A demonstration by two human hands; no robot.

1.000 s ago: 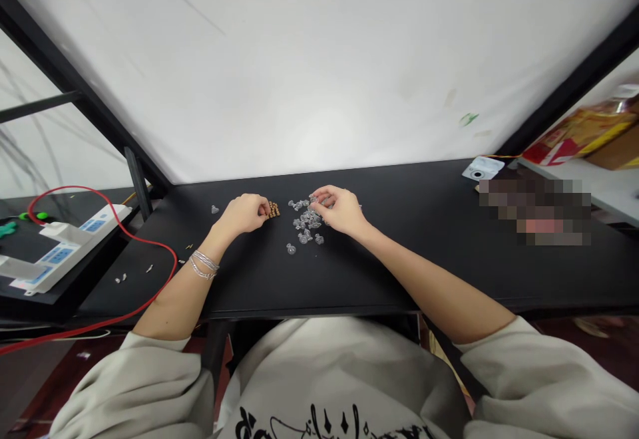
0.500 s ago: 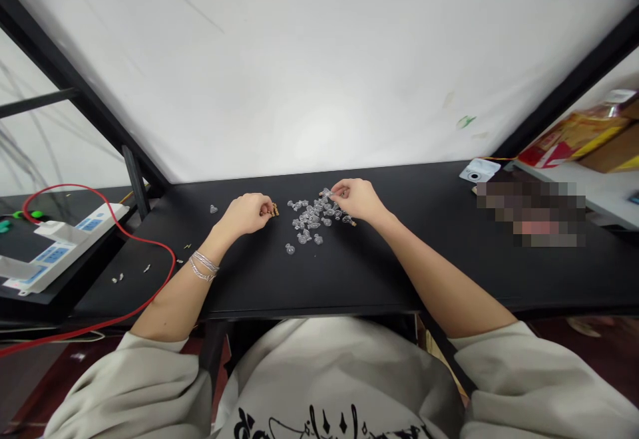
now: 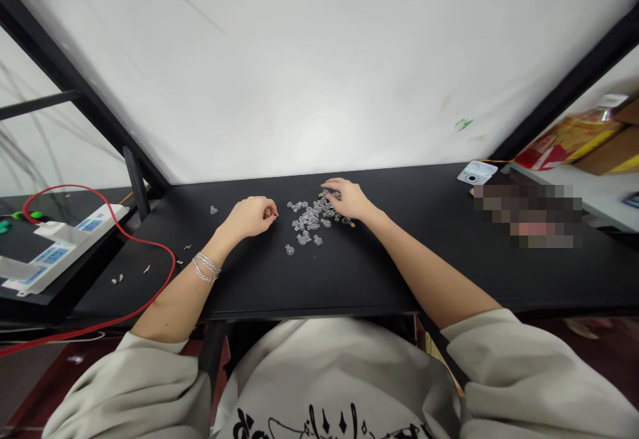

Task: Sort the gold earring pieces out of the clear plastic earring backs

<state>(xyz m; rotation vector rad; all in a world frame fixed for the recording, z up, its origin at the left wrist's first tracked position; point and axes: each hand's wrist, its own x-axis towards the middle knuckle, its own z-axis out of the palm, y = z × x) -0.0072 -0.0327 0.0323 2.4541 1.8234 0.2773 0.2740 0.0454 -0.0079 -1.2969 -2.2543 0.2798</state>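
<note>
A loose heap of tiny clear glass bottles (image 3: 309, 217) lies on the black table (image 3: 319, 286). My right hand (image 3: 349, 199) is over the heap's far right side, thumb and fingers apart around a bottle (image 3: 329, 194). One bottle by that wrist has a brown cork (image 3: 352, 225) in its neck. Left of the heap, my left hand (image 3: 254, 216) is closed, its fingertips curled down around small brown corks (image 3: 269, 213), mostly hidden. Another clear bottle (image 3: 213, 210) lies by itself to the left of this hand.
A white power strip (image 3: 64, 249) sits at the left with a red cable (image 3: 164, 247) curving across the table. Small bits (image 3: 146, 269) lie near the cable. A white camera-like box (image 3: 476, 173) and a blurred patch are at the right, beside a shelf with packages (image 3: 564, 140).
The fingers of my right hand have spread apart and shifted slightly left over the bottles. Fewer corks show at my left fingertips, which have curled further around them.
</note>
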